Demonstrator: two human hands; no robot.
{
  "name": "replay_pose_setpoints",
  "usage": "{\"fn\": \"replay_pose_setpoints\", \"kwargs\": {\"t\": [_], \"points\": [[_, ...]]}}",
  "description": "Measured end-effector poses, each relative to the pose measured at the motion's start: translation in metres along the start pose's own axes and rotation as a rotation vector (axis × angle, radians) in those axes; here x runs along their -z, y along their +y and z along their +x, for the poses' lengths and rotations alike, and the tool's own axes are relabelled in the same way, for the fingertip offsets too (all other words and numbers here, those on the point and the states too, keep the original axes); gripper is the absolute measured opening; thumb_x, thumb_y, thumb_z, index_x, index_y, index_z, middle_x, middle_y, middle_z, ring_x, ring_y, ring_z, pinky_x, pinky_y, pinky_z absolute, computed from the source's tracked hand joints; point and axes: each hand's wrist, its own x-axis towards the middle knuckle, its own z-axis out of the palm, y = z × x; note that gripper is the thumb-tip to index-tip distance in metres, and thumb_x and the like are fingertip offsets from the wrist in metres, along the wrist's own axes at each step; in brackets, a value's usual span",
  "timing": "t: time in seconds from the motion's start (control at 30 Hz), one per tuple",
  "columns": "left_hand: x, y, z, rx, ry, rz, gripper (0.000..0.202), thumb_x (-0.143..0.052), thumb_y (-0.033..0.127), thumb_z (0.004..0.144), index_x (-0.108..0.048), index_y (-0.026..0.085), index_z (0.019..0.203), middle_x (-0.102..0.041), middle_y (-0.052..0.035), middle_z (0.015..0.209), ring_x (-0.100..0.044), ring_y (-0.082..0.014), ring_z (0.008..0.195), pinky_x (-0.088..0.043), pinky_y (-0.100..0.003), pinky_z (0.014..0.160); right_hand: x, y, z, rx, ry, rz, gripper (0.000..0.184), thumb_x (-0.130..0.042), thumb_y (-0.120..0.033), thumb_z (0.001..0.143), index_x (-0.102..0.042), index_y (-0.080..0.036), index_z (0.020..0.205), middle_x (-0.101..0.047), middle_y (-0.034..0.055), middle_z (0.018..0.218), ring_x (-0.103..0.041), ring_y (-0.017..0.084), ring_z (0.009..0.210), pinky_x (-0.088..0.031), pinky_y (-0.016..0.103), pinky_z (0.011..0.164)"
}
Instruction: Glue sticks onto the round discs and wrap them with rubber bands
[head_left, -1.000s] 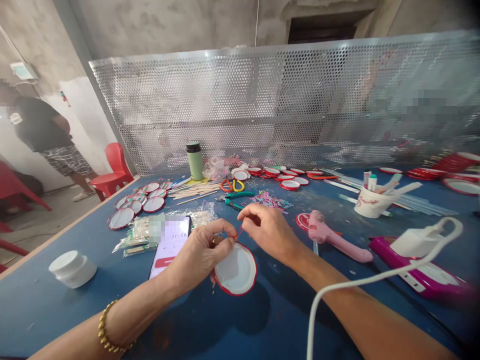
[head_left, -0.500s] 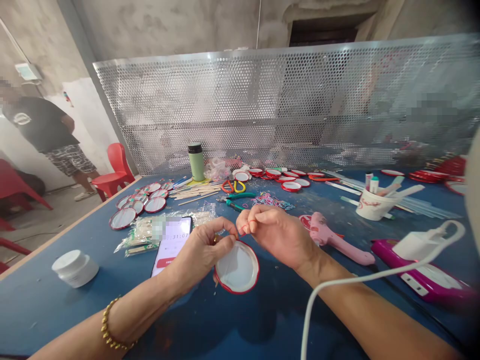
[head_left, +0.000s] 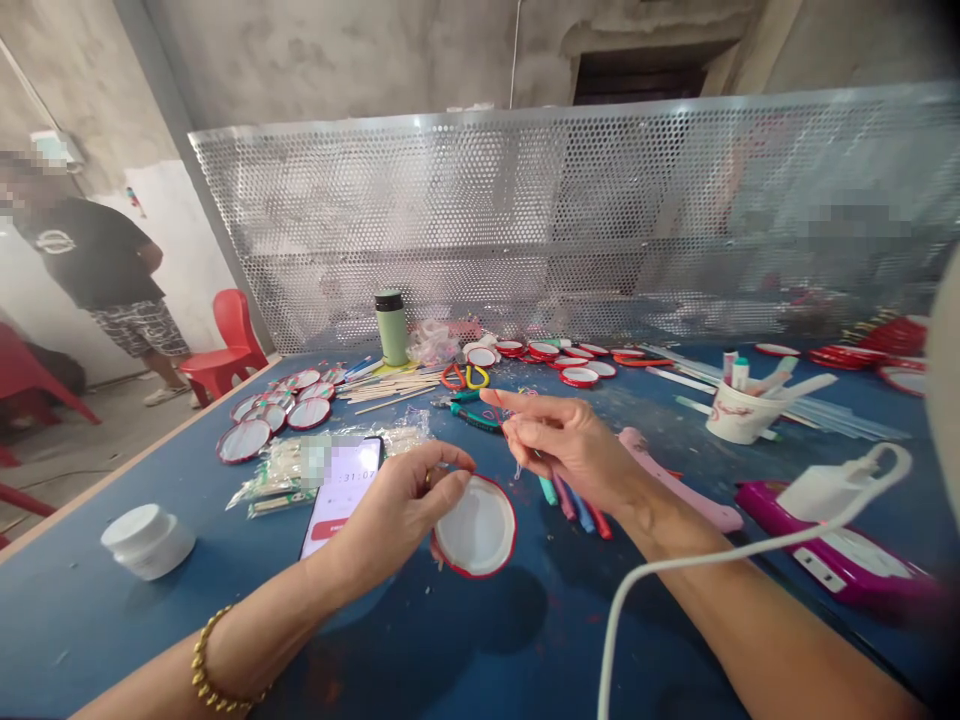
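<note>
We find the left hand holding a round disc toward the near edge of the blue table, about midway along it. The disc has a plain white face and a narrow red rim, and it is tilted with its face turned up toward the camera. Thumb and forefinger are closed on its far rim; the remaining fingers are curled behind it.

The right hand hangs above the table just beyond the disc. Its fingertips are pinched on a thin red strand, which is too fine for us to trace in full.

A phone lies just left of the left hand. Coloured sticks and a pink glue gun lie under and beside the right hand. A white jar stands near the table's left edge.
</note>
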Motion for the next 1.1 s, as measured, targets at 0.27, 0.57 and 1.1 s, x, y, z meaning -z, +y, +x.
{"fn": "replay_pose_setpoints", "kwargs": {"t": [0.27, 0.57, 1.1], "points": [[0.005, -0.001, 0.006, -0.049, 0.086, 0.048, 0.023, -0.051, 0.039, 0.089, -0.060, 0.017, 0.090, -0.057, 0.0018, 0.061, -0.053, -0.0107, 0.051, -0.040, -0.020, 0.047, 0.007, 0.003, -0.001, -0.252, -0.231, -0.297, 0.078, -0.071, -0.055, 0.077, -0.048, -0.019, 0.142, -0.057, -0.0061, 0.054, -0.034, 0.004, 0.035, -0.023, 0.017, 0.033], [0.004, -0.009, 0.010, -0.100, 0.131, 0.153, 0.024, -0.048, 0.039, 0.091, -0.058, 0.018, 0.087, -0.055, 0.0026, 0.061, -0.053, -0.0103, 0.052, -0.040, -0.019, 0.048, -0.008, 0.008, -0.003, -0.187, -0.355, -0.241, 0.076, -0.071, -0.058, 0.075, -0.052, -0.020, 0.138, -0.056, -0.0053, 0.065, -0.035, 0.002, 0.037, -0.024, 0.016, 0.034], [0.006, -0.001, 0.006, -0.146, 0.220, 0.237, 0.028, -0.046, 0.026, 0.089, -0.069, 0.018, 0.103, -0.067, -0.0006, 0.071, -0.054, -0.0101, 0.053, -0.040, -0.019, 0.047, -0.028, 0.016, -0.004, -0.225, -0.235, -0.067, 0.057, -0.076, -0.062, 0.065, -0.065, -0.011, 0.084, -0.044, -0.0076, 0.052, -0.031, 0.003, 0.038, -0.020, 0.019, 0.035]]}}
